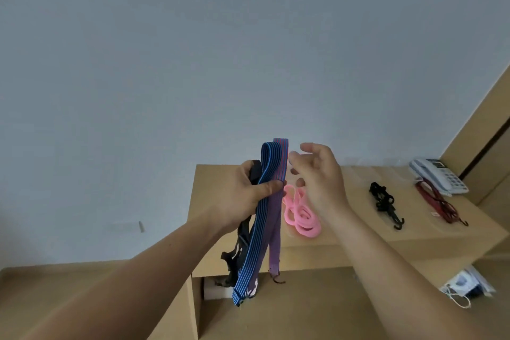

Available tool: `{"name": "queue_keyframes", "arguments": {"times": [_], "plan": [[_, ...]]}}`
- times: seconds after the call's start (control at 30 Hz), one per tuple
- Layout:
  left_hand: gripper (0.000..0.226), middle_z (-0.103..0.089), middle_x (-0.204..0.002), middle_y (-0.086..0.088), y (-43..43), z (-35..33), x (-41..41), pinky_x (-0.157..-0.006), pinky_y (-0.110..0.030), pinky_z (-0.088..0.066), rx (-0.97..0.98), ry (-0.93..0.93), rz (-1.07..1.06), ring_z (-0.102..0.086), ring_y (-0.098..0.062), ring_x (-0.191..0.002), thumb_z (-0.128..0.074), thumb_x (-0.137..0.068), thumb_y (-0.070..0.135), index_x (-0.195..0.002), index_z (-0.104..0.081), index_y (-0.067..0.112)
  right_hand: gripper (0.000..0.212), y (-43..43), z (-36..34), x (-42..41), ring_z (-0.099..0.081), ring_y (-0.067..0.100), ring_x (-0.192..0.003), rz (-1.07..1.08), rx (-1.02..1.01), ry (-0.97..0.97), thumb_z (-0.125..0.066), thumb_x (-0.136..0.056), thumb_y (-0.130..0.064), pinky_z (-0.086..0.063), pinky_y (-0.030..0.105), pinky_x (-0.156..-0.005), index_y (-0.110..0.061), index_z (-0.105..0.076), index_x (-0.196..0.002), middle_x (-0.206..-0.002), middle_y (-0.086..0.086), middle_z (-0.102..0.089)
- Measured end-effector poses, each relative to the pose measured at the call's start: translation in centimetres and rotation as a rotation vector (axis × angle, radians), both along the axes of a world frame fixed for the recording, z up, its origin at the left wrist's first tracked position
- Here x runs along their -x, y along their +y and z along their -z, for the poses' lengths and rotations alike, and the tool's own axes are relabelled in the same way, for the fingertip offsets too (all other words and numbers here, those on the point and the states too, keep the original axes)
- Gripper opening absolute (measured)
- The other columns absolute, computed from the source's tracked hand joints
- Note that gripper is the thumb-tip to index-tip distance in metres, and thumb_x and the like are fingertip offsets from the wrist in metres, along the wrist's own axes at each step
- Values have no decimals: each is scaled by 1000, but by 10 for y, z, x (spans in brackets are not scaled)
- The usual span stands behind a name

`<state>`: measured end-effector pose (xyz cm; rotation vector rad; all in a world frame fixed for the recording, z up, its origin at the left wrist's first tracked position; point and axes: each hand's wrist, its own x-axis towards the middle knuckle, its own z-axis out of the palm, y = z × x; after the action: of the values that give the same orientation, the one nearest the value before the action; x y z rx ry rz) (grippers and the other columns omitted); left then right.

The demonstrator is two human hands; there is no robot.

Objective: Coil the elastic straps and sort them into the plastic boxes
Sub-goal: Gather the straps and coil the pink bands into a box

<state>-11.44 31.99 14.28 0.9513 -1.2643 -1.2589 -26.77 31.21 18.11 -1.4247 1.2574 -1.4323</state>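
Raised before a bare grey-blue wall [193,50], a person's left hand [245,196] grips a bundle of three elastic straps, fingers curled round them and the thumb pressed across the front. A blue striped strap [259,232] is folded into a loop above the fist, a purple strap [276,218] rises just behind it, and a black strap [240,243] bunches in the palm; all three hang down toward six o'clock, their ends dangling in front of the desk edge.

The right hand [317,176] hovers at three o'clock of the loops, fingers loosely spread and slightly bent, holding nothing – whether a fingertip touches the purple strap cannot be told.

Beyond the hands stands a light-brown wooden desk [345,229] against the wall. On its top, just below the right hand, lies a pink strap [299,215] in loose loops. Farther toward three o'clock lies a black hooked cord [382,199], tangled, its hooks toward the front edge, and near it a dark red hooked cord [438,201] whose far end touches a pale telephone [438,174] at the back corner.

A matching lower surface [331,306] runs under the desk toward six o'clock – a white face mask [463,287] lies on it at four o'clock of the frame. A brown panel [483,132] rises at the frame's right edge.
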Motion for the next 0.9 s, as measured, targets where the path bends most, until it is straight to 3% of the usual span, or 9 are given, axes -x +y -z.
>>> {"name": "queue_keyframes", "arguments": {"times": [0.13,0.23,0.4,0.47,0.53,0.67,0.77,0.9], "plan": [[27,-76,-96,-11,-13,-18,12,-39,-16,-43,-16,17,-10,-73,-12,-67,-72,-87,7,-110,-58,3,34,15,59,13,-65,25,-100,-153,-120,-85,-73,-83,-25,-51,38,-88,-15,-58,-112,-109,8,-68],[31,-74,-101,-16,-22,-23,26,-43,-22,-48,-49,60,37,-75,-25,-81,-72,-87,5,-113,-55,0,41,25,91,19,-69,19,-99,-345,-203,-98,-74,-79,-24,-54,26,-81,-12,-60,-115,-103,0,-74],[33,-72,-102,-21,-30,-19,58,-68,-43,-61,-46,46,88,-74,-35,-84,-72,-86,1,-113,-54,-3,33,26,107,37,-72,14,-89,-186,-187,-11,-81,-75,-14,-56,24,-75,-23,-66,-103,-95,-3,-75],[34,-72,-102,-22,-35,-16,73,-78,-50,-60,-15,2,77,-72,-40,-89,-74,-84,0,-112,-55,-2,25,26,109,49,-70,6,-78,-132,-188,-35,-79,-78,-8,-52,16,-66,-23,-68,-95,-85,-8,-75],[35,-70,-105,-24,-39,-16,89,-84,-54,-58,11,-58,75,-69,-44,-95,-77,-82,2,-110,-56,0,22,25,110,63,-69,8,-76,-117,-199,-63,-77,-78,-5,-51,16,-65,-20,-69,-92,-83,-4,-74],[33,-72,-98,-10,-52,-19,123,-72,-32,-58,62,-127,45,-71,-19,-82,-80,-80,5,-106,-60,6,25,21,104,97,-63,22,-80,-142,-219,-137,-72,-70,-12,-51,34,-75,-5,-68,-94,-86,17,-67],[30,-71,-93,-3,-62,-22,152,-62,-19,-54,71,-145,-5,-70,-8,-73,-81,-79,7,-102,-61,9,24,17,96,137,-62,22,-78,-279,-226,-138,-67,-73,-14,-50,34,-73,-5,-65,-95,-82,7,-64],[27,-70,-89,1,-78,-28,197,-61,-21,-54,97,-172,-92,-69,-6,-70,-82,-79,11,-96,-61,14,22,15,88,195,-62,21,-78,-492,-244,-106,-69,-79,-8,-53,30,-71,-9,-60,-99,-83,4,-61]]}}
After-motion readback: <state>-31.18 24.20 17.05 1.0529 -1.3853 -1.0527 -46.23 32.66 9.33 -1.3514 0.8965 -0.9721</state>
